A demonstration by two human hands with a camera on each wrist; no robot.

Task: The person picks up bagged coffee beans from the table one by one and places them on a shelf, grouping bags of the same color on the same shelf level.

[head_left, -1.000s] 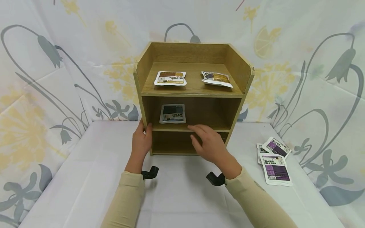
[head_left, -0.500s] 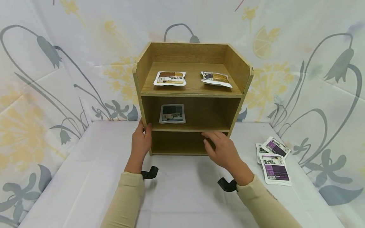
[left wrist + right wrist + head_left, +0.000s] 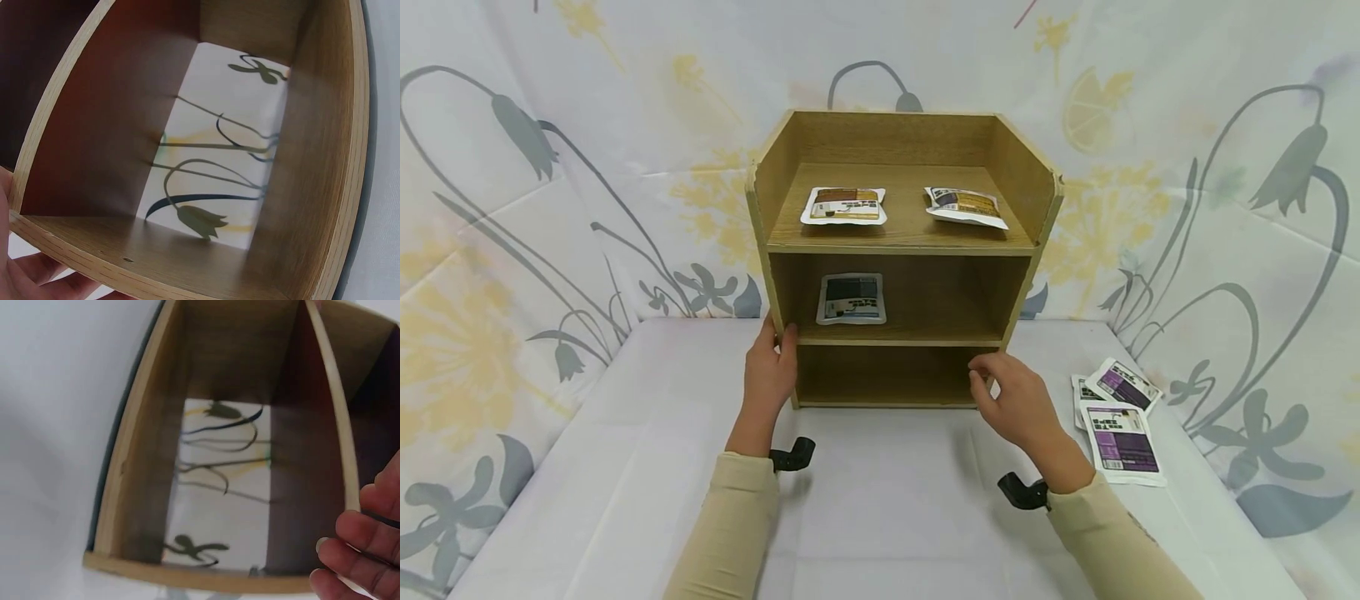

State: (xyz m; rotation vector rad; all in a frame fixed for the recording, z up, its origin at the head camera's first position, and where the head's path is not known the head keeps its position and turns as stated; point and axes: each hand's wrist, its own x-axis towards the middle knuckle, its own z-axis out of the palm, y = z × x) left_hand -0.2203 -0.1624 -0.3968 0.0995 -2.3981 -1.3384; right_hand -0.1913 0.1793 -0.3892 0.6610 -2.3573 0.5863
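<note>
Shelf (image 3: 895, 139) on a white table (image 3: 880, 525), packets on each.

The shelf stands upright near the back of the table. On its top board (image 3: 880, 238), close to the front edge, lie two packets, well apart: the left packet (image 3: 843, 207) square-on, the right packet (image 3: 966, 207) askew. A dark packet (image 3: 851, 298) sits left of centre on the middle board (image 3: 940, 327). Directly on the table, right of the shelf, a purple near packet (image 3: 1122, 442) and a far packet (image 3: 1123, 385) partly cover a third packet (image 3: 1083, 392).

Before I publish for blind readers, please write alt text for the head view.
A person's left hand grips a wooden shelf unit holding three pouches, right hand near its lower right; three more pouches lie farther right.
</note>
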